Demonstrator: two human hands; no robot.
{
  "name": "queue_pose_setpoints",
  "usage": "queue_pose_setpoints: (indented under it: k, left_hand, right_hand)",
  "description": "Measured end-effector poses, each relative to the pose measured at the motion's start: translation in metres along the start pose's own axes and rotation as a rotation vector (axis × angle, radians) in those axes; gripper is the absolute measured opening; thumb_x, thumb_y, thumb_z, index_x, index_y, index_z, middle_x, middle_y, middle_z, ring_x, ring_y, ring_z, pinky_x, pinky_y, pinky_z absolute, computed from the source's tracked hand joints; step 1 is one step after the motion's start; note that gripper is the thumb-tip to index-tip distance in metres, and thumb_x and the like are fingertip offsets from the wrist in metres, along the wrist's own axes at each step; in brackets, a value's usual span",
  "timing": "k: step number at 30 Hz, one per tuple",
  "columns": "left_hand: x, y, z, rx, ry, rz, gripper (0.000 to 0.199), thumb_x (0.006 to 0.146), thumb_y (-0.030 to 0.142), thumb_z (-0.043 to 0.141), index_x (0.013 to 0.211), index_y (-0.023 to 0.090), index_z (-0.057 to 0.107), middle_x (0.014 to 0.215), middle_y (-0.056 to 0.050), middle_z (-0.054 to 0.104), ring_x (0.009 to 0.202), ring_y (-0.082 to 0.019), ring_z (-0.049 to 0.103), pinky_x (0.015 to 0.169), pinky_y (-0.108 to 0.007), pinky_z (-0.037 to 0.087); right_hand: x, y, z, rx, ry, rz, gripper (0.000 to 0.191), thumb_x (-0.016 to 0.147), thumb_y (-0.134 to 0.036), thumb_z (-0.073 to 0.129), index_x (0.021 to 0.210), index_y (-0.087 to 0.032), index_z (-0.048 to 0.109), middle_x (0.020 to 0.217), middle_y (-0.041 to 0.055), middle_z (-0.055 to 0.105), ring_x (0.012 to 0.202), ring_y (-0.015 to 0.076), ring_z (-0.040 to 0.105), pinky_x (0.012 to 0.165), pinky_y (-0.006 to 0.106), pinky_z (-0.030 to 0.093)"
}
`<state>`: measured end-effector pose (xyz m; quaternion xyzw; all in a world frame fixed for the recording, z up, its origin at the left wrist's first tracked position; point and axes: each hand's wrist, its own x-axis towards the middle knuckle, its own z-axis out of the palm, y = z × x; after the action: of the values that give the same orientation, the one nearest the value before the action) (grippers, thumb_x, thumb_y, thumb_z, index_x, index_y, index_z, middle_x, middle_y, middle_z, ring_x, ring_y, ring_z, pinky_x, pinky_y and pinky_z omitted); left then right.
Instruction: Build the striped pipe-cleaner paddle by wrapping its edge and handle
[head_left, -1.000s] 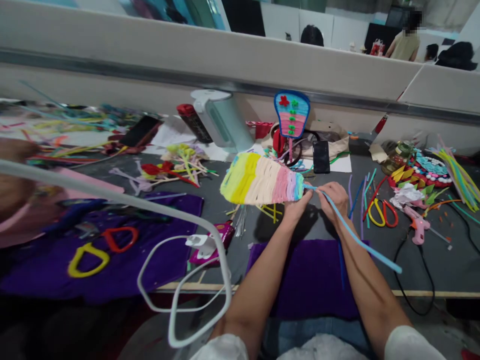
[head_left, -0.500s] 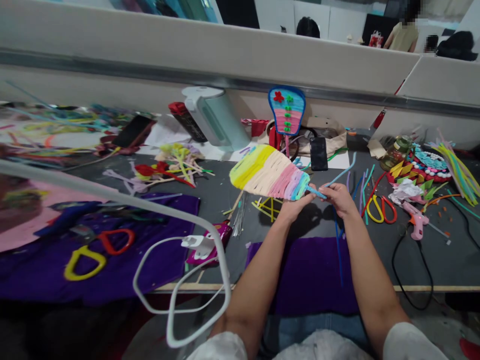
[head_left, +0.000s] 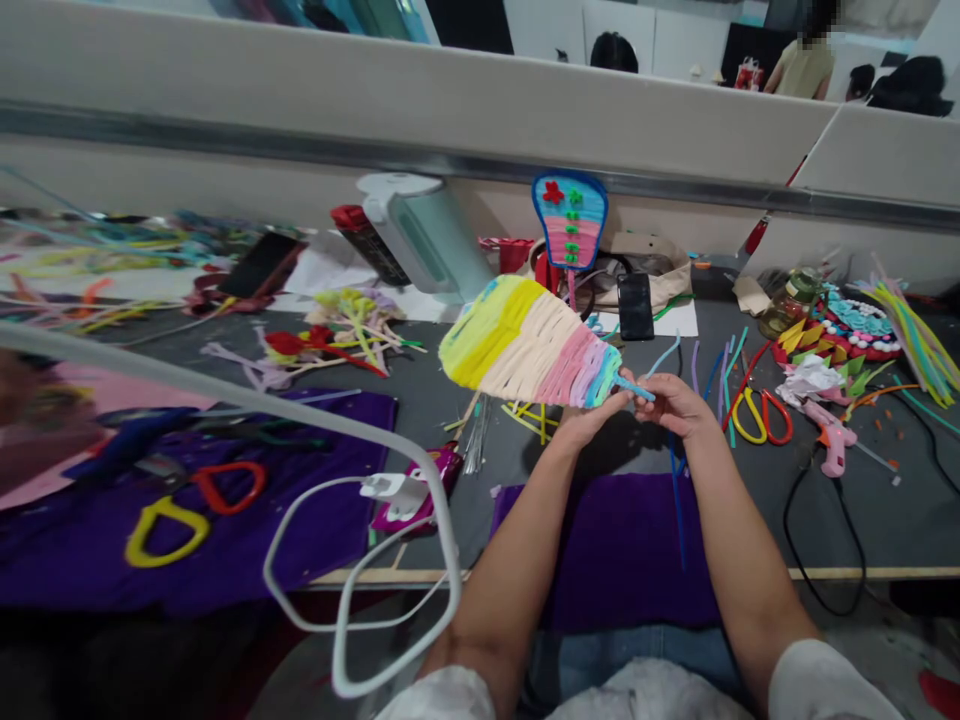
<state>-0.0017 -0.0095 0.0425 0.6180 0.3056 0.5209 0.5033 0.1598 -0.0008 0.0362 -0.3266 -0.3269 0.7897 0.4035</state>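
Observation:
Above the table I hold a paddle-shaped fan (head_left: pixel 525 345) wound with pipe cleaners in bands of yellow, cream, pink, lilac and blue. My left hand (head_left: pixel 596 418) is closed at the base of the fan, near its thin blue handle (head_left: pixel 634 386). Right beside it, the fingers of my right hand (head_left: pixel 679 404) pinch a light blue pipe cleaner (head_left: pixel 666 352) at the handle's end; its loose tip sticks up past the fingers. Under my forearms lies a purple cloth (head_left: pixel 622 550). A finished-looking blue and pink fan (head_left: pixel 570 222) stands upright behind.
To the right are scissors (head_left: pixel 763 415), a pink glue gun (head_left: pixel 831 437) with a black cord, and loose pipe cleaners. A kettle (head_left: pixel 427 235) and a phone (head_left: pixel 635 307) stand or lie at the back. A white tube (head_left: pixel 360 430) crosses the left foreground near more scissors (head_left: pixel 169 530).
The fan has shifted slightly left and its face has turned a little towards me. The loose tip of the light blue pipe cleaner now reaches less far up and right.

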Motion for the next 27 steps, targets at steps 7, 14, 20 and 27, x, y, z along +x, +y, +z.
queue_pose_setpoints:
  k: [7,14,20,27]
  left_hand:
    - [0.0,-0.007,0.001,-0.079,0.084,-0.035,0.018,0.071,0.032,0.071,0.081,0.018,0.064,0.074,-0.002,0.062,0.072,-0.017,0.06,0.074,-0.032,0.048]
    - [0.005,-0.017,0.007,-0.318,0.403,-0.054,0.021,0.062,0.025,0.075,0.079,0.018,0.063,0.076,0.0,0.062,0.071,-0.014,0.059,0.074,-0.028,0.049]
    - [0.009,-0.025,0.01,-0.198,0.604,-0.02,0.025,0.064,0.031,0.073,0.082,0.018,0.062,0.083,-0.003,0.065,0.08,-0.017,0.062,0.08,-0.032,0.05]
    - [0.007,-0.044,0.002,0.105,0.627,0.058,0.023,0.071,0.035,0.07,0.089,0.02,0.064,0.093,-0.005,0.066,0.093,-0.02,0.062,0.096,-0.036,0.045]
  right_hand:
    - [0.005,0.005,0.004,0.158,0.026,0.034,0.017,0.063,-0.022,0.073,0.067,-0.016,0.058,0.051,-0.0032,0.056,0.046,0.0065,0.049,0.042,0.016,0.04]
    - [0.017,0.027,0.035,0.258,0.216,-0.242,0.019,0.061,-0.025,0.073,0.071,-0.019,0.058,0.06,-0.0037,0.058,0.05,0.0057,0.046,0.04,0.015,0.034]
    - [0.022,0.047,0.045,-0.338,0.557,-0.646,0.02,0.072,-0.041,0.068,0.073,-0.022,0.065,0.068,0.0001,0.06,0.063,0.0134,0.053,0.055,0.025,0.045]
    - [0.014,0.043,0.027,-1.159,0.592,-0.931,0.024,0.09,-0.033,0.049,0.086,-0.023,0.071,0.087,0.0085,0.066,0.087,0.0198,0.059,0.084,0.032,0.044]
